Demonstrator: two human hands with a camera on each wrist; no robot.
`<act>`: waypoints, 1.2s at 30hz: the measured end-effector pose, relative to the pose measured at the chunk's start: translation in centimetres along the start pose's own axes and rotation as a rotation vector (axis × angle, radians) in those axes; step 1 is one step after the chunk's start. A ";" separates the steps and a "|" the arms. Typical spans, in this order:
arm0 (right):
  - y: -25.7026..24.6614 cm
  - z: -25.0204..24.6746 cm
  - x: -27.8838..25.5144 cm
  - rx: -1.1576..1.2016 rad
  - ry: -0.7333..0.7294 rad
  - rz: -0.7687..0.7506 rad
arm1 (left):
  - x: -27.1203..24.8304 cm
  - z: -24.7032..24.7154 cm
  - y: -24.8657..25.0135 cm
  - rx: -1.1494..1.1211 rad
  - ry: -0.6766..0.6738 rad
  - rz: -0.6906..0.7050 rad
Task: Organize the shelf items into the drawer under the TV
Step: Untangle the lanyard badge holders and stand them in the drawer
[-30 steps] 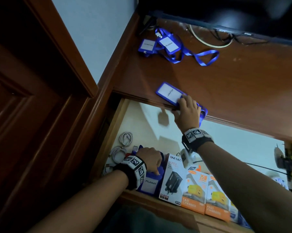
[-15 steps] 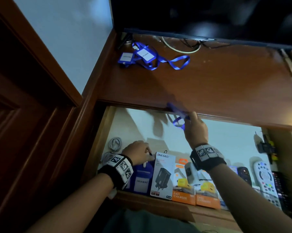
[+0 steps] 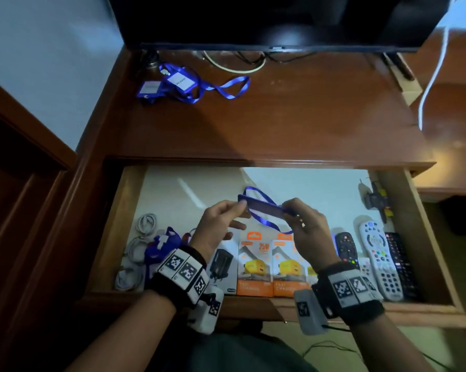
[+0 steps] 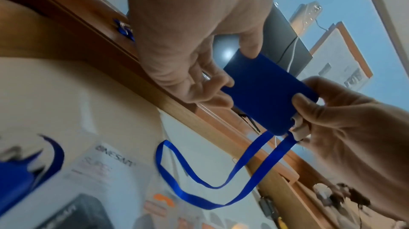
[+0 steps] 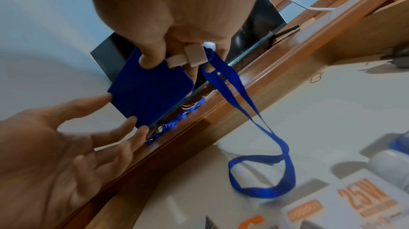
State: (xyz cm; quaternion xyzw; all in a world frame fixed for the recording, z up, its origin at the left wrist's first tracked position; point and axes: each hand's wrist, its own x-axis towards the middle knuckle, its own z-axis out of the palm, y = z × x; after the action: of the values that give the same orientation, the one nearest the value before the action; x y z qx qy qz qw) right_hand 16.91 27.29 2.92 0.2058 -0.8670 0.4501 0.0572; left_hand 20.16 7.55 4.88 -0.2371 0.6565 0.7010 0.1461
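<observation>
- head view looks steeply down from above onto the open drawer (image 3: 113, 237) and shelf (image 3: 293, 116).
- left wrist view sits close under the left hand (image 4: 188, 31), facing up.
- right wrist view likewise; both share the blue card holder (image 4: 265, 89).

The drawer (image 3: 119, 226) lies open. Its back half, toward twelve o'clock, is bare white floor with room for a hand. The front row at six o'clock is packed: coiled cables (image 3: 139, 245) at eight, charger boxes (image 3: 272, 264) in the middle, remote controls (image 3: 379, 259) at four. The shelf's (image 3: 293, 122) front edge overhangs the back.
</observation>
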 end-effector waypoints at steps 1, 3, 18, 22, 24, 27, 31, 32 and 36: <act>0.3 -0.4 0.0 -0.013 0.027 -0.025 | -0.3 0.3 0.0 -0.047 -0.009 -0.023; 1.0 -1.0 -0.3 -0.041 0.070 -0.045 | -0.9 0.8 0.1 -0.134 -0.032 -0.079; -3.9 -1.3 1.3 0.247 -0.077 0.064 | -1.7 -3.2 4.0 -0.098 -0.456 -0.079; -5.2 0.5 2.1 0.474 -0.117 0.335 | -1.8 -5.4 4.1 -0.039 -0.506 -0.037; -5.1 0.6 2.5 0.476 -0.112 0.395 | -1.9 -6.3 4.2 0.038 -0.503 -0.021; -5.4 0.0 2.8 0.395 -0.168 0.439 | -1.8 -7.1 4.7 0.339 -0.447 0.069; -7.2 0.1 3.2 0.368 -0.229 0.465 | -1.5 -8.0 4.4 0.655 -0.475 0.134; -7.7 0.3 3.3 0.357 -0.241 0.455 | -1.6 -8.1 4.2 0.669 -0.499 0.140; -9.8 1.6 3.7 0.267 -0.297 0.384 | -2.4 -7.2 4.2 0.614 -0.508 0.212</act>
State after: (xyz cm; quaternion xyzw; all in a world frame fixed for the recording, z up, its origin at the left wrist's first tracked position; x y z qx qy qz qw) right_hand 17.71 19.89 10.39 0.1071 -0.8221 0.5277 -0.1846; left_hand 21.03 0.23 9.49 0.0669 0.7991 0.5199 0.2944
